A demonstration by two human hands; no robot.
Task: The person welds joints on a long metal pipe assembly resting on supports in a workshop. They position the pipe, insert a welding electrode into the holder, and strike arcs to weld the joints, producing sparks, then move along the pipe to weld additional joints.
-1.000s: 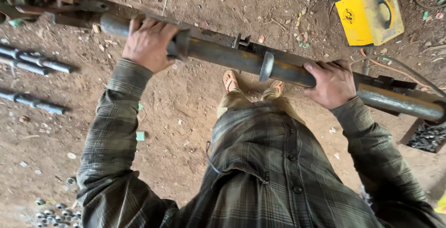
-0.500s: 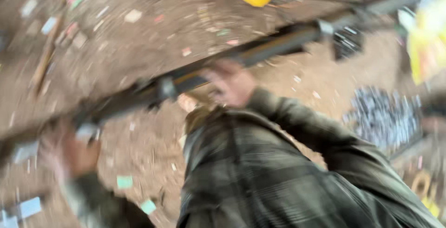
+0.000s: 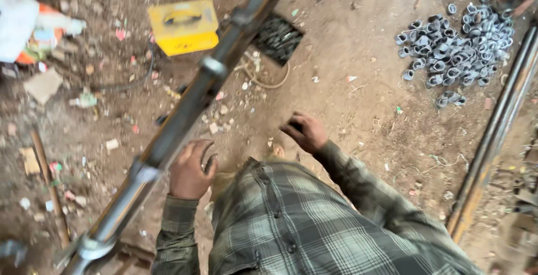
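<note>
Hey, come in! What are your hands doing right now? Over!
Left hand against the long metal pipe, grip unclear. Right hand off it, free, fingers curled. Yellow box and pile of metal rings on the dirt beyond.

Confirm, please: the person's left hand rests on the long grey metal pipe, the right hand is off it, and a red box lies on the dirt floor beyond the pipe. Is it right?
Not quite. The box is yellow, not red, as the head view shows. The rest holds: the left hand rests on the long grey metal pipe, and the right hand is off it.

Dirt floor w/ litter: yellow box, pile of short grey pipe rings, dark tray of metal bits, long rods at right.
</note>
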